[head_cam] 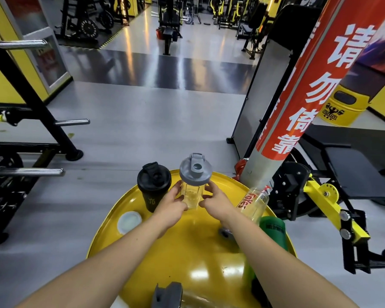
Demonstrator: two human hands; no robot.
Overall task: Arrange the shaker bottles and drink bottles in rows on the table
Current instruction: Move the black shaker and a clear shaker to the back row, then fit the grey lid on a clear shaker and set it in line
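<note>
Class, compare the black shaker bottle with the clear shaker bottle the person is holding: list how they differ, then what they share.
The black shaker bottle has an opaque dark body; the clear shaker bottle is see-through.
The black one's lid is black; the clear one's is grey.
The black one stands untouched; the clear one is gripped by the left hand and right hand.
Both are upright, lidded, side by side at the yellow table's far edge.
</note>
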